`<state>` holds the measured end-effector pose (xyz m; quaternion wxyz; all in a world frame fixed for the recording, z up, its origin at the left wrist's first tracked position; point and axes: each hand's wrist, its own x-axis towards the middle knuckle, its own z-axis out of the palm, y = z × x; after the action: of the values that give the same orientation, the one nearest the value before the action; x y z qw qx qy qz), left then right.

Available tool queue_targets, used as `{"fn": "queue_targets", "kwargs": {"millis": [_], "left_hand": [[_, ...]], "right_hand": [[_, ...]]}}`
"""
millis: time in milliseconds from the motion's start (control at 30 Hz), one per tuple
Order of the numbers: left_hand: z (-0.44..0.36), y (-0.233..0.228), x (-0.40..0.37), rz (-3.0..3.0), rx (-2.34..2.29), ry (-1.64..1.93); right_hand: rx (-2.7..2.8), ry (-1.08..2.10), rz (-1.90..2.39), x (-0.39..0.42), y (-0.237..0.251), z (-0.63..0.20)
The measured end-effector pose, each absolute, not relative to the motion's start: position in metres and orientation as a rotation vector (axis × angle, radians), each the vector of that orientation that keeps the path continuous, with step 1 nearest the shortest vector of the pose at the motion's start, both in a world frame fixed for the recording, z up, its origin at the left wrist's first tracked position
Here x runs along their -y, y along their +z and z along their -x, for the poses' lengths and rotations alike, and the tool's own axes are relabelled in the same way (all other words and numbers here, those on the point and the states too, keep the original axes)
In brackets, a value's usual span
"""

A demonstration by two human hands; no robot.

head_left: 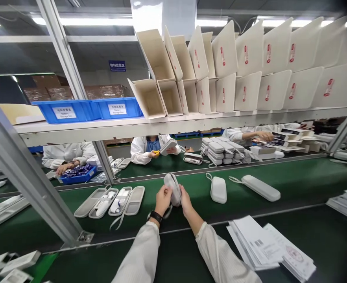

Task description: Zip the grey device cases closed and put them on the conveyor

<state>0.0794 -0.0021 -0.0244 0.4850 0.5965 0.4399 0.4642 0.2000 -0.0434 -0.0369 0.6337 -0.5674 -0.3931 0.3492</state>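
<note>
Both my hands hold one grey zip case (173, 188) upright above the green conveyor belt (297, 181). My left hand (162, 199), with a black watch at the wrist, grips its left side. My right hand (186, 201) grips its right side. The case's strap hangs below my hands. Left of my hands, two open grey cases (112, 201) lie flat on the belt with white devices inside. To the right lie two shut grey cases (218, 189) (261, 187), each with a wrist loop.
Stacks of printed leaflets (268, 247) lie at the near right. A shelf above carries open white cartons (220, 74) and blue bins (87, 109). A slanted metal post (28, 181) stands at left. Three people in white coats work across the belt beside stacked cases (220, 151).
</note>
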Motion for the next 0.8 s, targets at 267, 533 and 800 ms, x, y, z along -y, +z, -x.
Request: {"fn": "queue_targets", "kwargs": {"millis": [267,533,800], "left_hand": [[-0.02,-0.001,0.099,-1.043,-0.975,1.123],[0.058,0.018,0.181,-1.628,-1.045,1.468],[0.073,0.029,0.214,-2.185,-0.928,1.5]], "right_hand": [[1.561,0.687,1.134,0.152,0.007,-0.159],[1.453,0.552,1.165,0.21,0.066,-0.172],[1.878,0.653,1.073,0.246,0.104,-0.147]]}}
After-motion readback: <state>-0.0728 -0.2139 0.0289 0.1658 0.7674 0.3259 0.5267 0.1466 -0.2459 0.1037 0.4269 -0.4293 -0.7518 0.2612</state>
